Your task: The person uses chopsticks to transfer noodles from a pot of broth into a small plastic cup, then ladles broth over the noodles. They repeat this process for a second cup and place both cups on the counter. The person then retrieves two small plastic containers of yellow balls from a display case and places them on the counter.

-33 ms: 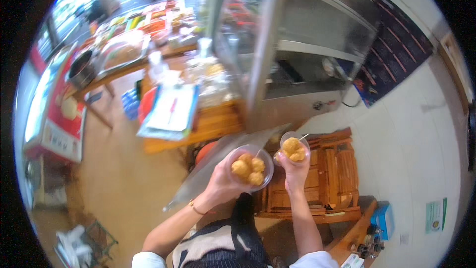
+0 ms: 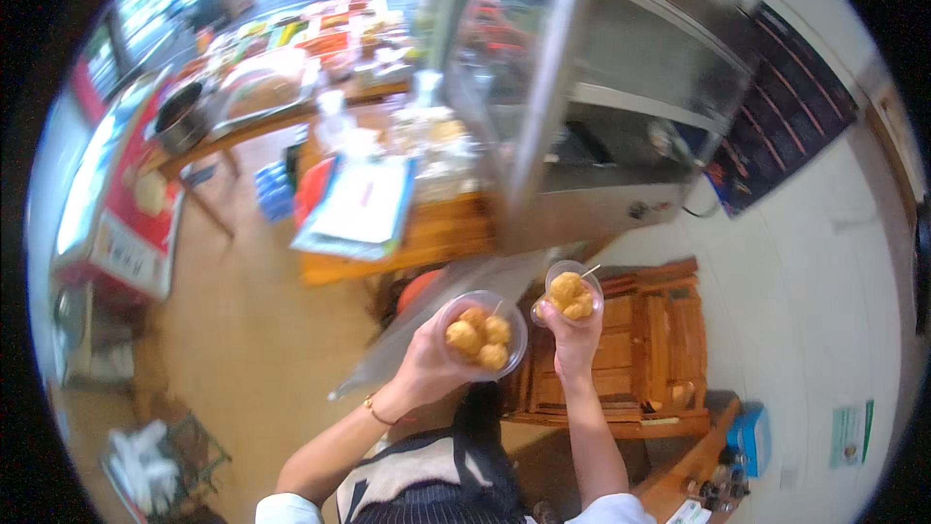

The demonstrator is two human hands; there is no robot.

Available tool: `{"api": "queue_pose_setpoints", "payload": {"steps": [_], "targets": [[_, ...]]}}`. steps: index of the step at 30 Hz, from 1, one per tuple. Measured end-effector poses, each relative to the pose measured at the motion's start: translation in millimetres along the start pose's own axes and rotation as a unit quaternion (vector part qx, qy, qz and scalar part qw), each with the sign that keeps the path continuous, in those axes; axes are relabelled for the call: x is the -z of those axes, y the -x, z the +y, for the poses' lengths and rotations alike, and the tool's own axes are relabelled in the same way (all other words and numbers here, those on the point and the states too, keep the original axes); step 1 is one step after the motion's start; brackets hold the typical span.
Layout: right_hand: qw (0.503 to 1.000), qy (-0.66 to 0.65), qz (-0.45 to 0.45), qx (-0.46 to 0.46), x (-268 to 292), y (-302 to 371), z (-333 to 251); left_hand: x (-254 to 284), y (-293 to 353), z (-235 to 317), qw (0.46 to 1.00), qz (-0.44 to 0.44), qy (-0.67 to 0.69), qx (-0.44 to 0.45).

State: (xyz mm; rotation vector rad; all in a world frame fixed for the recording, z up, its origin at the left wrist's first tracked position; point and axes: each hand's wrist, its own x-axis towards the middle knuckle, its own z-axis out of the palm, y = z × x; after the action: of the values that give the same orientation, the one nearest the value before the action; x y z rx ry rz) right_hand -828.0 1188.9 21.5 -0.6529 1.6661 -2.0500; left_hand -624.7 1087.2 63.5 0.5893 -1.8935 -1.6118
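Note:
My left hand is wrapped round a clear plastic cup that holds several golden fried balls, with a thin pick sticking up among them. A little to the right, my right hand grips a smaller clear cup with golden balls inside and a pale stick leaning out over its rim. Both cups are upright in front of my body, side by side and apart. The fingers on the far sides of the cups are partly hidden.
Beyond the cups, a wooden table bears papers and bags. A metal-framed glass cabinet stands at its right. Wooden chairs are stacked close to my right arm. A pot and food trays sit at the far left.
The view has shifted slightly, so the table and cabinet appear further right. Both hands keep hold of their cups, almost unmoved in front of me.

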Motion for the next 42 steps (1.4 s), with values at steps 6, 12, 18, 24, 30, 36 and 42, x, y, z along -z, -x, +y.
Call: {"api": "queue_pose_setpoints", "payload": {"steps": [6,12,18,24,30,36,42], "targets": [[0.980,-0.019,-0.192,-0.053,-159,128,13,140,194,24,0.974,0.198,0.008,0.110],[0.947,0.018,-0.319,-0.041,-270,197,42,216,299,23,0.916,0.368,-0.042,0.154],[0.940,0.031,-0.336,-0.038,-347,212,69,285,307,1,0.910,0.391,-0.009,0.140],[0.952,0.091,-0.290,-0.022,-428,177,100,403,248,-31,0.940,0.315,0.006,0.132],[0.980,-0.034,-0.189,-0.053,-505,128,127,516,133,-55,0.972,0.200,0.019,0.124],[0.991,0.004,-0.133,-0.013,-550,66,105,583,29,-80,0.981,0.140,0.031,0.133],[0.999,0.023,0.041,0.004,-574,-12,105,635,-105,-118,0.991,0.034,0.085,0.094]]}}
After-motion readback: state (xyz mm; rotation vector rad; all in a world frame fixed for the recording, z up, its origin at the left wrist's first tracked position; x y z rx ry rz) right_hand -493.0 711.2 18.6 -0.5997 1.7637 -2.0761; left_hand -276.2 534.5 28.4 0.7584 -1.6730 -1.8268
